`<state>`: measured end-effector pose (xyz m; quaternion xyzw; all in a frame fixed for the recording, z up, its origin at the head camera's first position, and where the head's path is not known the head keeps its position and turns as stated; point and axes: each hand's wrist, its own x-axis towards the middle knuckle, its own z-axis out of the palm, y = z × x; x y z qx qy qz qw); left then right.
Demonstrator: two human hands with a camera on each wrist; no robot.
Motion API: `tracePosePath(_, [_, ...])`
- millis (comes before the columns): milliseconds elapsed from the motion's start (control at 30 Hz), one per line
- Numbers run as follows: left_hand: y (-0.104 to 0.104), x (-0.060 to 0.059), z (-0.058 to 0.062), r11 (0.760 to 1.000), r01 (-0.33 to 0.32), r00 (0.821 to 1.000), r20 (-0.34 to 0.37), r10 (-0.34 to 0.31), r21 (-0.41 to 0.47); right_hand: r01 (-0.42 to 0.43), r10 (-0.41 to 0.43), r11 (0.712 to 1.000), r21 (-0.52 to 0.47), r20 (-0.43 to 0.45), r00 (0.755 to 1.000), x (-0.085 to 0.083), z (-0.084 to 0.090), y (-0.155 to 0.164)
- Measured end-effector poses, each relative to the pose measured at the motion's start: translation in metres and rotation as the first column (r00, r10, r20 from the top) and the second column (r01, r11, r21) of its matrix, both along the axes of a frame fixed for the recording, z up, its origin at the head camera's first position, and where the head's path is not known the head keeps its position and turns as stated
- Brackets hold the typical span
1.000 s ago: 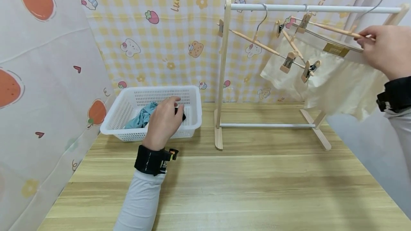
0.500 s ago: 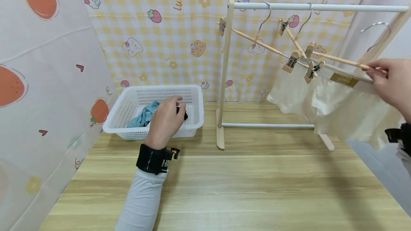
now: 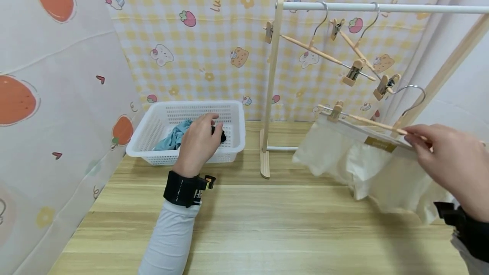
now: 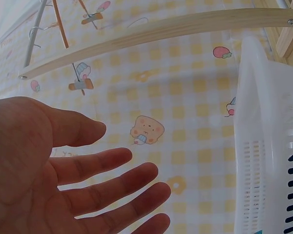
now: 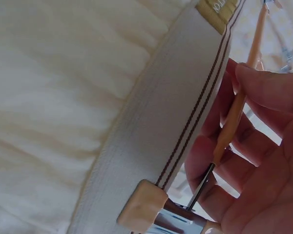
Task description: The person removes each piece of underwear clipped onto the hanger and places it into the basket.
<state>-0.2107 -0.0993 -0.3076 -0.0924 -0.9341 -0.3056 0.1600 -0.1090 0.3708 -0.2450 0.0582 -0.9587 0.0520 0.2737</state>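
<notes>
My right hand (image 3: 451, 152) pinches the wooden bar of a clip hanger (image 3: 376, 123), thumb on one side and fingers on the other. Cream underpants (image 3: 366, 166) hang from it by the waistband, with a wooden clip (image 5: 144, 204) biting the band beside my fingers in the right wrist view. The hanger's metal hook (image 3: 420, 96) is off the rail. My left hand (image 3: 198, 143) hovers over the white basket (image 3: 185, 156), its fingers spread and relaxed in the left wrist view, holding nothing. Blue cloth (image 3: 173, 136) and a black item (image 3: 223, 135) lie in the basket, partly behind that hand.
A wooden rack (image 3: 271, 75) with a white top rail (image 3: 405, 8) stands at the back right. Two bare clip hangers (image 3: 321, 53) hang from it, their clips above the underpants. Patterned cloth covers the wall behind the wooden table (image 3: 267, 224).
My right hand has brought the hanger and underpants down from the rail and toward me. The hook came off the rail. My left hand has stayed nearly still above the basket.
</notes>
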Motion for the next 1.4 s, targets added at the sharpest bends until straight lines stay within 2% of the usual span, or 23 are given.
tracePosePath(133, [0.0, 0.0, 0.002, 1.0, 0.009, 1.0, -0.002, -0.009, 0.01, -0.038, 0.038, 0.999, 0.007, -0.014, 0.999, 0.012, -0.009, -0.022])
tracePosePath(267, [0.001, 0.001, 0.004, 0.999, 0.035, 0.999, -0.006, -0.034, 0.039, -0.116, 0.116, 0.993, 0.016, -0.059, 0.991, 0.014, -0.012, -0.049])
tracePosePath(367, [0.001, 0.003, 0.007, 0.989, 0.114, 0.993, -0.003, -0.114, 0.089, -0.188, 0.188, 0.982, 0.014, -0.097, 0.977, 0.01, -0.01, -0.072])
tracePosePath(433, [0.002, 0.003, 0.009, 0.969, 0.201, 0.979, -0.006, -0.203, 0.145, -0.228, 0.228, 0.974, 0.009, -0.11, 0.967, 0.007, -0.007, -0.087])
tracePosePath(500, [0.003, 0.004, 0.01, 0.927, 0.305, 0.951, -0.027, -0.307, 0.217, -0.263, 0.262, 0.965, 0.002, -0.113, 0.959, 0.002, -0.003, -0.102])
tracePosePath(567, [0.004, 0.006, 0.012, 0.866, 0.401, 0.914, -0.074, -0.398, 0.298, -0.288, 0.286, 0.958, -0.003, -0.111, 0.952, -0.003, 0.0, -0.115])
tracePosePath(633, [0.004, 0.008, 0.013, 0.796, 0.473, 0.88, -0.144, -0.453, 0.378, -0.307, 0.304, 0.952, -0.015, -0.109, 0.947, -0.007, 0.003, -0.128])
tracePosePath(700, [0.004, 0.009, 0.015, 0.717, 0.525, 0.848, -0.216, -0.484, 0.458, -0.325, 0.32, 0.945, -0.028, -0.103, 0.942, -0.012, 0.004, -0.14])
tracePosePath(733, [0.003, 0.01, 0.015, 0.687, 0.539, 0.84, -0.248, -0.483, 0.488, -0.334, 0.329, 0.942, -0.04, -0.097, 0.939, -0.014, 0.004, -0.146])
tracePosePath(767, [0.002, 0.011, 0.016, 0.659, 0.547, 0.835, -0.274, -0.478, 0.517, -0.343, 0.338, 0.938, -0.055, -0.087, 0.937, -0.017, 0.005, -0.151])
tracePosePath(833, [-0.001, 0.012, 0.016, 0.623, 0.552, 0.831, -0.308, -0.463, 0.554, -0.362, 0.357, 0.928, -0.084, -0.074, 0.931, -0.022, 0.004, -0.161])
tracePosePath(900, [-0.004, 0.013, 0.016, 0.624, 0.544, 0.837, -0.316, -0.446, 0.56, -0.377, 0.372, 0.919, -0.116, -0.065, 0.926, -0.028, 0.002, -0.169])
tracePosePath(1133, [-0.008, 0.013, 0.017, 0.68, 0.528, 0.849, -0.302, -0.434, 0.508, -0.395, 0.393, 0.893, -0.217, -0.056, 0.918, -0.043, -0.012, -0.18])
tracePosePath(1267, [-0.009, 0.012, 0.017, 0.713, 0.496, 0.868, -0.276, -0.412, 0.495, -0.39, 0.385, 0.885, -0.252, -0.074, 0.92, -0.047, -0.021, -0.179])
tracePosePath(1400, [-0.01, 0.011, 0.018, 0.733, 0.465, 0.885, -0.249, -0.393, 0.495, -0.402, 0.384, 0.877, -0.262, -0.116, 0.916, -0.052, -0.029, -0.178])
